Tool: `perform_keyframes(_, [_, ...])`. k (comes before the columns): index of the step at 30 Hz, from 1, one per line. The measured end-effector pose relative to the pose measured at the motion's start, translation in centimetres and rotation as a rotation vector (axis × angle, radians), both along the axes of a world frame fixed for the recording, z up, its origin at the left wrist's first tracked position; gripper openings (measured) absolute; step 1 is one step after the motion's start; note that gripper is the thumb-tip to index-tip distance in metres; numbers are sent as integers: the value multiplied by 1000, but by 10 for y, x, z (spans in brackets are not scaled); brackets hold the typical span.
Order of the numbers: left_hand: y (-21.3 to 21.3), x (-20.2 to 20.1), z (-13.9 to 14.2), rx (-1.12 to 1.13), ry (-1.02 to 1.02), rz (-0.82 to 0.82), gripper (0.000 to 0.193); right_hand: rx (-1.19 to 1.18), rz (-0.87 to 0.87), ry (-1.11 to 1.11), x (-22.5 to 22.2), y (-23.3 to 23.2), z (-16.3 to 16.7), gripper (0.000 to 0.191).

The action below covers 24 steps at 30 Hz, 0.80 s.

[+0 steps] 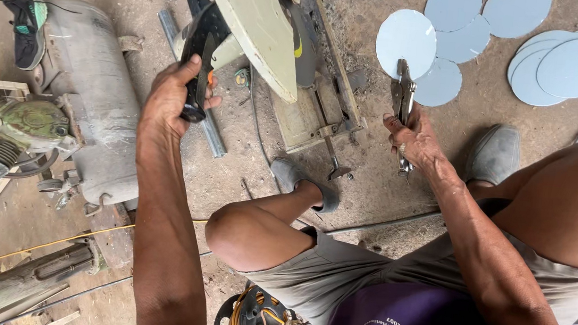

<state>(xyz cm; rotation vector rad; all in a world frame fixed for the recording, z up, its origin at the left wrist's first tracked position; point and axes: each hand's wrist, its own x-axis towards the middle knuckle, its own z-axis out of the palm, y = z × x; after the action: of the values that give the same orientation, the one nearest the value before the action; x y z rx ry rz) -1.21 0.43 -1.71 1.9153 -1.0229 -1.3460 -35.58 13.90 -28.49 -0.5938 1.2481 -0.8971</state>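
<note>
Gripping the black handle [198,64] of the chop saw [259,27] with your left hand [169,96], you've got the fingers wrapped shut around it and the thumb up over the top. Your right hand [416,140] is closed on a pair of locking pliers [403,99], and those pliers are clamped on the edge of a round pale-blue metal disc [405,42].

The bit that matters: the disc sits off to the right of the saw's base [314,109], apart from it, on the dirt floor [371,183] side. The pliers' long axis runs pretty much straight away from you, disc at the far end, your fist at the near end. So the right hand is the one nearer the disc, and the saw's guard [256,20] is tilted up and leaning left of it, with the handle further left again.

A loose pile of more discs [522,43] lies beyond and to the right, some overlapping each other. Your left shoe [301,181] is planted just in front of the saw base, the right shoe [495,154] further right. There's an old air compressor tank [89,96] off to your left.

Hard to make out: the blade itself, since the guard hides most of it, and the top of the saw is cut off by the frame. Can't tell exactly how the plier jaws bite the disc either.
</note>
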Motion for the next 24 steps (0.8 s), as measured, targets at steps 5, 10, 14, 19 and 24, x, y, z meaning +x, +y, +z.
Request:
perform_keyframes(5, [19, -2, -21, -44, 34, 94, 35, 3, 19, 92, -2, 11, -15, 57])
perform_keyframes(10, [19, -3, -26, -96, 16, 145, 37, 4, 13, 65, 3, 13, -17, 57])
perform_keyframes(14, [21, -4, -22, -88, 6, 148, 38, -14, 31, 77, 7, 15, -18, 56])
perform_keyframes(19, [24, -9, -19, -94, -22, 171, 38, -30, 47, 119, 8, 19, -24, 51])
perform_keyframes(24, [27, -16, -14, -68, -13, 213, 35, -79, 116, 145, 8, 26, -22, 56])
